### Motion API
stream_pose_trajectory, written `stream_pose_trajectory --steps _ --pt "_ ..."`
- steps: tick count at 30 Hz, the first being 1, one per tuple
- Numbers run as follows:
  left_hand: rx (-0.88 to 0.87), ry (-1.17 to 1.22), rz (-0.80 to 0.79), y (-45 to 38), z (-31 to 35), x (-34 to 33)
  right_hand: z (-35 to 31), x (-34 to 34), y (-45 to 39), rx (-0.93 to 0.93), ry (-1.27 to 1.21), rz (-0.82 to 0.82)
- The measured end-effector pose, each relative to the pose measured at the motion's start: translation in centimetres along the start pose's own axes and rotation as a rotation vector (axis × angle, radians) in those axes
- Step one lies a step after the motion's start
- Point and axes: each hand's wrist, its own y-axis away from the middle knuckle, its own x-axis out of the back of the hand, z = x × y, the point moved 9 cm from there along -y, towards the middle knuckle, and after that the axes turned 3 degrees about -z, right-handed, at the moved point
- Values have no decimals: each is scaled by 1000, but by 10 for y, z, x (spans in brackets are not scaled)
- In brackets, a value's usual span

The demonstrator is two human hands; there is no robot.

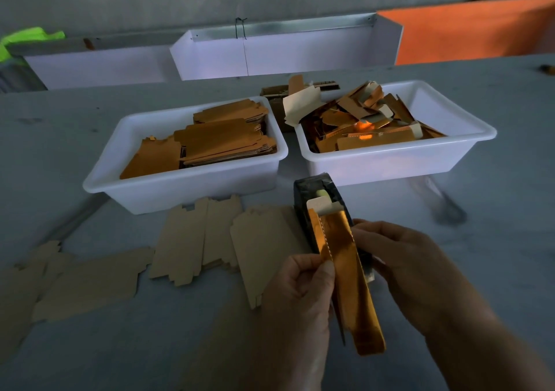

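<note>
Gold folded carton [345,273] is held tilted above the desk [495,255], just in front of a black tape dispenser [309,189]. The left hand [297,294] pinches its left edge, fingers clamped on it. The right hand [402,267] grips its right side. Flat carton blanks [186,240] lie to the left.

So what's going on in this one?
A person holds a long gold carton in both bare hands. The left hand pinches its left edge and the right hand grips its right side, just above a black tape dispenser. Flat blanks lie plain side up on the table. The left bin holds neat stacks of blanks, and the right bin holds a loose heap.
</note>
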Motion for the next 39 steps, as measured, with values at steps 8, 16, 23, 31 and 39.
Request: stream_pose_trajectory --steps 8,16,23,31,39 --pt "23 64 29 0 -8 2 10 17 22 5 188 205" --pt "-8 5 -5 -3 -5 3 13 14 26 98 307 290" --pt "-118 -262 -31 -4 15 -6 17 14 29 140 234 356" --pt "-119 -481 -20 -6 24 -6 -5 16 30 262 603 384" --pt "41 -199 -74 -5 12 -4 -28 13 50 227 90 -8"
